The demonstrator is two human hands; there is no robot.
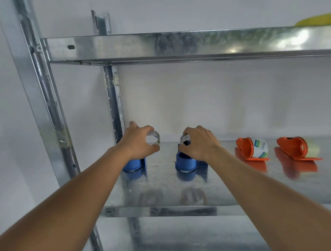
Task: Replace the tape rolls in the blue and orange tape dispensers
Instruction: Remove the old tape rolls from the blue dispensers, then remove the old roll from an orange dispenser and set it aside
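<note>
Two blue tape dispensers stand on the metal shelf (165,186): the left one (133,165) under my left hand (138,143), the right one (185,163) under my right hand (198,143). My left hand pinches a thin, nearly used-up tape ring (154,137) just above the left blue dispenser. My right hand grips the top part of the right blue dispenser, and its fingers hide the details. Further right lie two orange dispensers: one (250,149) with a white labelled tape roll in it, the other (297,149) with a pale roll.
The shelf above (174,43) overhangs the work area, with something yellow (318,19) on its right end. Upright metal posts (47,115) stand at the left, and a white wall lies behind. A lower shelf shows below.
</note>
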